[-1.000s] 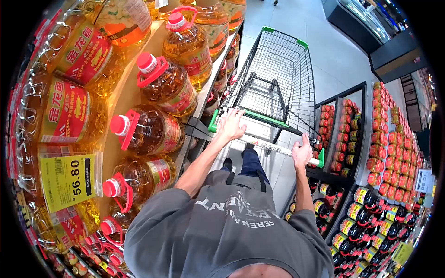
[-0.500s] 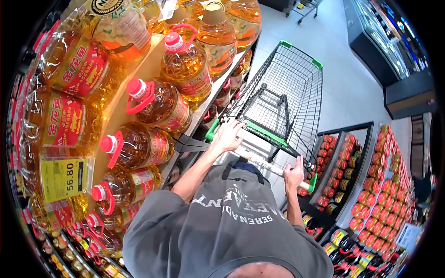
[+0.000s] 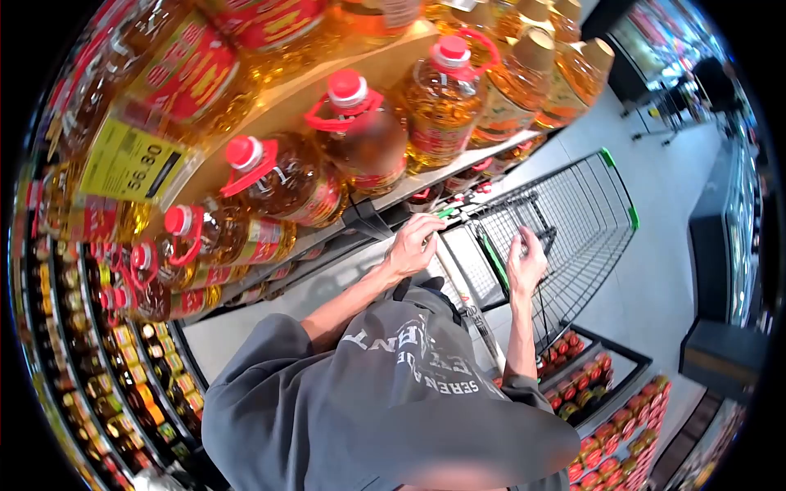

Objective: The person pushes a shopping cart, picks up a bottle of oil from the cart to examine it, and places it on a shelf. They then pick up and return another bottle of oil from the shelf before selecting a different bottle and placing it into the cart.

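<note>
My left hand (image 3: 412, 244) is at the left end of the cart's handlebar (image 3: 467, 299), its fingers curled over the bar near the green end piece. My right hand (image 3: 526, 260) is raised off the handlebar, over the near part of the shopping cart (image 3: 573, 245), with its fingers loosely bent and apart and nothing in them. The wire cart with green corners looks empty. Left of it, a red-capped oil bottle (image 3: 360, 139) stands in a row of similar bottles on the shelf.
A yellow price tag (image 3: 131, 159) hangs at the upper left. Red-lidded jars (image 3: 606, 458) fill a display at the lower right. Farther off stand a dark display case (image 3: 725, 352) and another cart (image 3: 667, 110). Shelves of bottles (image 3: 123, 368) line the lower left.
The view has turned, so the shelf and cart appear rotated. My right hand has left the handlebar and risen over the cart. My left hand remains at the bar.
</note>
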### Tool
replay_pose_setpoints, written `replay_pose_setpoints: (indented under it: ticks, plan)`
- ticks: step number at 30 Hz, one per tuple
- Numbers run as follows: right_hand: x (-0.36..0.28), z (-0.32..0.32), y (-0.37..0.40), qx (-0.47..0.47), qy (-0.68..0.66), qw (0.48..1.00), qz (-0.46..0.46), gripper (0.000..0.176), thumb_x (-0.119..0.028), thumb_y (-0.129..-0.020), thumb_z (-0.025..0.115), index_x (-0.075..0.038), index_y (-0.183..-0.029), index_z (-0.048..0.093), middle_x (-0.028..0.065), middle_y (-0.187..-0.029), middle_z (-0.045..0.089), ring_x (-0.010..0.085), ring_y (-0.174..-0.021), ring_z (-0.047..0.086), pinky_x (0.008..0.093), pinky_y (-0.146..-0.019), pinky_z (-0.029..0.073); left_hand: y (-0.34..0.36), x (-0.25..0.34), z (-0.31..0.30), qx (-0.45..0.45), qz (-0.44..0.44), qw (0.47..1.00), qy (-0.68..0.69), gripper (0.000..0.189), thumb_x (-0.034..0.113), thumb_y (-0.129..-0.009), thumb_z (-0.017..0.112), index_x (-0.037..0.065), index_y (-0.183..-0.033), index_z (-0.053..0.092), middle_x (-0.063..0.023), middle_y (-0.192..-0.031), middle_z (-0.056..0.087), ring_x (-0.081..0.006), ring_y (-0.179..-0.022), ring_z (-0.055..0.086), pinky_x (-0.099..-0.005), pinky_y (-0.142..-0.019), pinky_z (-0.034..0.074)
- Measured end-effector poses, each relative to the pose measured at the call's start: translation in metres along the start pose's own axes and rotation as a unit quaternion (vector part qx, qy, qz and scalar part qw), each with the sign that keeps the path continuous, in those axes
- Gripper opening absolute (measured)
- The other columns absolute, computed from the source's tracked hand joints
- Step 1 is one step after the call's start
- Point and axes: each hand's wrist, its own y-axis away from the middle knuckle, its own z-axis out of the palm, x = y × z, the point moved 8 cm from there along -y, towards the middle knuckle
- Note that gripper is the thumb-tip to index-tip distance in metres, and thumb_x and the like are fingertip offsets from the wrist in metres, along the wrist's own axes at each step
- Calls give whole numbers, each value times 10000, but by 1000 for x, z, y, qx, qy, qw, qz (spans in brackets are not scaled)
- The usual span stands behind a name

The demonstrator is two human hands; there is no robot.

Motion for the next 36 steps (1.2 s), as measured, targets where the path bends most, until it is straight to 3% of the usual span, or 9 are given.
replay_pose_setpoints:
  ticks: [5,9,13,16,23,26,30,35,36]
  plan:
    - [-163,58,-52,-79,-143,963,-213,407,-110,-826,699,11,-1206,612,189,-1110,662,344,-1006,629,402,-923,485,28,-43,-59,185,-170,968,20,154,13,-881,565,1,-1015,641,-136,-968,669,-266,-861,661,-349,-778,521]
    - [-256,102,-76,-157,-155,910,-351,770,-252,-794,767,32,-1410,402,235,-1336,517,366,-1213,505,439,-1038,389,74,-120,-69,290,-314,893,139,164,85,-965,524,-9,-1069,609,-102,-923,679,-161,-798,661,-297,-716,510]
    - [-283,159,-107,-262,-197,893,-309,969,-346,-746,818,49,-1459,293,255,-1369,481,356,-1262,493,440,-1067,388,94,-151,-71,309,-419,803,290,278,195,-1004,470,-8,-1182,537,-80,-1046,646,-164,-887,657,-294,-726,502]
    - [-303,173,-119,-315,-255,860,-311,990,-283,-725,855,54,-1456,279,251,-1341,531,317,-1218,563,376,-1027,457,87,-143,-76,302,-388,803,336,349,226,-1003,479,-13,-1257,481,-90,-1102,624,-172,-922,656,-305,-721,505]
    - [-337,170,-118,-333,-382,826,-247,831,-182,-786,821,2,-1439,342,184,-1296,589,211,-1109,623,349,-956,510,65,-150,-74,285,-411,787,362,420,302,-1023,452,86,-1377,389,-85,-1111,553,-202,-863,649,-335,-721,514]
    - [-330,174,-120,-294,-342,849,-274,521,-129,-792,805,5,-1223,545,108,-1070,677,160,-957,661,286,-839,535,52,-143,-82,272,-414,789,363,439,299,-1020,450,93,-1399,369,-86,-1084,549,-182,-782,629,-329,-686,513]
    - [-326,173,-117,-273,-359,864,-224,418,-112,-795,783,8,-1141,581,79,-943,693,134,-836,671,268,-754,545,48,-154,-75,257,-413,782,390,525,254,-1006,445,130,-1484,270,-123,-1109,575,-152,-718,615,-273,-581,515]
    - [-321,165,-114,-211,-346,878,-255,391,-114,-769,787,18,-1089,606,94,-924,702,142,-838,682,271,-762,546,62,-175,-66,270,-407,805,338,535,252,-1010,436,142,-1503,262,-155,-1213,527,-171,-788,615,-294,-603,530]
    - [-322,160,-111,-202,-344,878,-264,398,-114,-763,787,20,-1091,605,100,-925,705,148,-843,686,273,-766,547,66,-177,-66,270,-422,808,311,525,250,-1015,434,141,-1503,275,-164,-1252,500,-211,-873,609,-320,-699,530]
